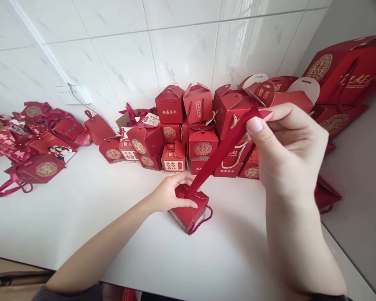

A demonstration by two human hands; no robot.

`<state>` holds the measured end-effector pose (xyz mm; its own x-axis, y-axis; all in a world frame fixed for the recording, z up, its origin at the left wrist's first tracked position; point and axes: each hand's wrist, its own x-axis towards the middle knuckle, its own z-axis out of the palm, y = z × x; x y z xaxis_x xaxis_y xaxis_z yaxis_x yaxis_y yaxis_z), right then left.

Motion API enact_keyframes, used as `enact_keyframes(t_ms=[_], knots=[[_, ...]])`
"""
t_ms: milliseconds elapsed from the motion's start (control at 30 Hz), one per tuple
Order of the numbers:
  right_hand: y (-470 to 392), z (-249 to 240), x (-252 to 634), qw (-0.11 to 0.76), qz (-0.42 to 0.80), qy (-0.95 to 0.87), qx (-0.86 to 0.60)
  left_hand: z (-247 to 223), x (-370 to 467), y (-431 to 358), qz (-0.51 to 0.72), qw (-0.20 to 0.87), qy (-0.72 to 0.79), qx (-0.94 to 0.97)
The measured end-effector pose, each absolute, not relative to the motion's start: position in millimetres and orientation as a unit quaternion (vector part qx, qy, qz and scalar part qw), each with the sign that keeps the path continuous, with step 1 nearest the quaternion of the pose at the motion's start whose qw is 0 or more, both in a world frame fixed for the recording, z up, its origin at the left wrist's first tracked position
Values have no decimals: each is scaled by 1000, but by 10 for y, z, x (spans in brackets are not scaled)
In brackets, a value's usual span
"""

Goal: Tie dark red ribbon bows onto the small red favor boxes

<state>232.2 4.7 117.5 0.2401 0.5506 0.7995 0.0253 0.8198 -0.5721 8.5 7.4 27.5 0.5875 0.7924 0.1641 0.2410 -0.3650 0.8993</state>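
A small red box [188,215] with a twisted cord handle rests on the white table. My left hand [172,193] holds it from the left, its thumb and fingers spread across the top. Raised at the right, my right hand [285,146] pinches the upper end of a dark red ribbon [217,156] between thumb and fingers. The ribbon slants tautly down to the top of the box, where its lower end lies between the fingers and thumb of my left hand.
Stacked red gift boxes [203,148] line the tiled wall [181,54]. At the left is a heap of red boxes and ribbons [47,168]. Large red bags [347,79] stand at the right by the grey wall. The white table's [119,251] front edge runs below.
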Motion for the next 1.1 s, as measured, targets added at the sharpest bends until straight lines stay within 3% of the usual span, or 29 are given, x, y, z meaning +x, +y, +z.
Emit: enact_keyframes(t_ms=[133, 400, 533, 800, 1100], knots=[[1, 1184, 2304, 745, 178, -599, -233, 76, 118, 93, 319, 456, 336, 760], [137, 1033, 2200, 633, 279, -670, -270, -64, 29, 19, 324, 531, 295, 725], [160, 1005, 2164, 621, 287, -672, -283, -69, 43, 6, 328, 554, 288, 709], [-4, 1168, 2249, 748, 192, -579, -261, -28, 48, 18, 304, 572, 310, 696], [-23, 1164, 2211, 766, 177, -571, -234, -37, 44, 71, 290, 580, 290, 704]])
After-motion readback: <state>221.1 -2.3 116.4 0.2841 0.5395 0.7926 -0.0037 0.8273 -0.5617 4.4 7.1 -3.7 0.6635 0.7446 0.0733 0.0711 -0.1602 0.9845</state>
